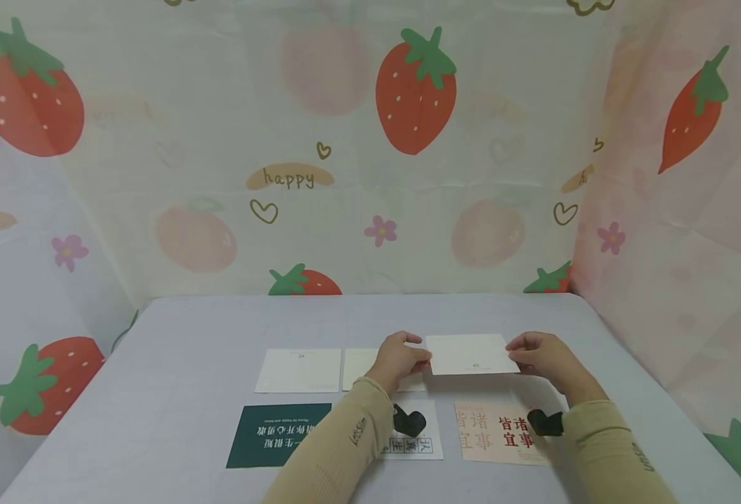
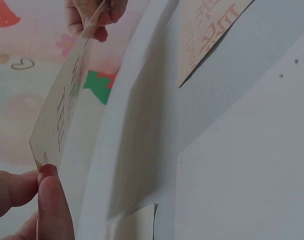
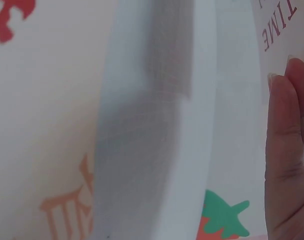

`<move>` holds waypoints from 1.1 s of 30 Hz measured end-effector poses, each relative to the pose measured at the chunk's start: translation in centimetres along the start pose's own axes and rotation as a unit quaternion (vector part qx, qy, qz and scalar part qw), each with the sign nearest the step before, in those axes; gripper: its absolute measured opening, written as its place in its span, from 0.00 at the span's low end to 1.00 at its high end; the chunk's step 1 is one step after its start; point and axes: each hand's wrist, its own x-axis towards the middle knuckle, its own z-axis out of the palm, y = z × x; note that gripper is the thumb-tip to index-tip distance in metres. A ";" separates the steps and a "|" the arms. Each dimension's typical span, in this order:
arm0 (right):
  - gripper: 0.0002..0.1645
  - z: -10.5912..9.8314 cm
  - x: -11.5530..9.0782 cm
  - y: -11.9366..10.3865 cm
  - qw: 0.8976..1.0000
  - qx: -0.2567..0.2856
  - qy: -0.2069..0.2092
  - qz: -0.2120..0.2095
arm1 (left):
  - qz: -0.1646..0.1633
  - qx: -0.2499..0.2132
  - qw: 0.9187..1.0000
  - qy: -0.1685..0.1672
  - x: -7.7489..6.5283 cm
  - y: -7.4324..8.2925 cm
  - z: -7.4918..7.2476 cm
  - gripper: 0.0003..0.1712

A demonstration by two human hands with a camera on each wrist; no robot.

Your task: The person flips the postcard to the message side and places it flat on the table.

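Between my two hands a postcard (image 1: 471,353) is raised above the table, its nearly blank white side facing the head view. My left hand (image 1: 401,360) pinches its left edge with thumb and fingers, and my right hand (image 1: 543,357) pinches the right edge. Lettering covers the postcard's other side, seen in the left wrist view. Behind my left hand lies a cream card (image 1: 357,367), partly hidden, with a white card (image 1: 297,371) to its left. Nearer me, a peach card (image 1: 483,448) with red characters lies below the raised postcard, partly covered by my right wrist.
A dark green card (image 1: 269,441) and a white card with black characters (image 1: 429,427) lie in the front row, both partly behind my left sleeve. Black devices sit at my wrists. Strawberry-patterned cloth (image 1: 345,105) hangs behind and beside the white table (image 1: 156,364).
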 end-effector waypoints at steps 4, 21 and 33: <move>0.12 0.1 -0.1 0.0 1.000 0.001 0.006 0.001 | 0.005 0.009 1.000 0.004 -0.2 0.0 0.1 0.08; 0.15 0.3 0.3 0.5 0.999 -0.001 0.019 0.025 | 0.006 0.052 0.999 0.010 -0.6 -0.1 0.1 0.03; 0.12 0.8 0.7 0.7 0.996 -0.016 0.046 0.077 | -0.026 0.044 0.999 0.018 -0.6 0.2 0.0 0.09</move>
